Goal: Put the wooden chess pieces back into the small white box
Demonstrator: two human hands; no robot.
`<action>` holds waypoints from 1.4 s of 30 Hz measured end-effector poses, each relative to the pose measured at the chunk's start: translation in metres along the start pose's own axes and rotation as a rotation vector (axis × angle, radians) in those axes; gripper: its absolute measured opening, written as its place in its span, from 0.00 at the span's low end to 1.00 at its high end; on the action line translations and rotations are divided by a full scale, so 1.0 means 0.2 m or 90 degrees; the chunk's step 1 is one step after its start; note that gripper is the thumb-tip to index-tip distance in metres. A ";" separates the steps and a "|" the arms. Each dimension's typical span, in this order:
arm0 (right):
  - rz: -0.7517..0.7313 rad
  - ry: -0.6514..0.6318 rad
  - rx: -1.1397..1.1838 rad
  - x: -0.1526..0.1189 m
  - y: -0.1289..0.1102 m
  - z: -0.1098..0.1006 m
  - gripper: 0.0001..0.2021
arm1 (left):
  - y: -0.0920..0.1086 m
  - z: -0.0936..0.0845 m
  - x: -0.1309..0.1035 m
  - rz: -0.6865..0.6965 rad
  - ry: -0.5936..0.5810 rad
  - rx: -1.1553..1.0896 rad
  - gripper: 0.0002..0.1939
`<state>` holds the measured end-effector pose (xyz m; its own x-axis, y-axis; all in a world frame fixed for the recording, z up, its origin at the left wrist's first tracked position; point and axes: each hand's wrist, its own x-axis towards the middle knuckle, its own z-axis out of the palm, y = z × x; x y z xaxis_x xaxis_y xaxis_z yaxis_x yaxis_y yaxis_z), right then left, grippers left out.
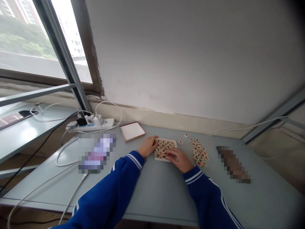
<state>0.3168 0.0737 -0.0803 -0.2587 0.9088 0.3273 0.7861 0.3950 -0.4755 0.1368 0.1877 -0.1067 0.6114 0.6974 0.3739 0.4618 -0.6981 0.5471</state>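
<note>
A shallow white box (176, 143) lies on the table, with rows of round Chinese chess pieces (158, 149) in it, marked with black characters. My left hand (147, 147) grips the box at its left edge, fingers curled along the side. Over the lower right part of the box, my right hand (179, 158) has its fingers bent and pinched together at a piece, which they partly cover. To the right of the box, loose red-marked Chinese chess pieces (199, 151) lie in a cluster, with a few strays at its upper left.
A white lid-like box (132, 131) lies at the back left. Left of it are a power strip (107, 123) with plugs and white cables, and a blurred phone-like object (97, 154). A blurred dark long object (233, 164) lies at the right. A wall (181, 79) rises behind the table.
</note>
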 end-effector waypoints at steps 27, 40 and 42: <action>0.439 0.195 -0.568 -0.25 0.26 -0.08 0.04 | 0.01 0.00 0.00 -0.034 -0.017 0.000 0.16; 0.135 0.203 -0.069 -0.15 0.17 -0.06 0.10 | 0.01 -0.01 0.00 -0.027 -0.007 -0.010 0.15; 0.093 0.194 -0.011 -0.12 0.12 -0.05 0.11 | 0.01 0.00 0.00 -0.026 -0.004 -0.011 0.15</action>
<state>0.3469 0.0603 -0.0902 0.0352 0.8728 0.4868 0.8130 0.2582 -0.5219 0.1367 0.1857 -0.1054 0.5962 0.7243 0.3464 0.4755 -0.6662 0.5746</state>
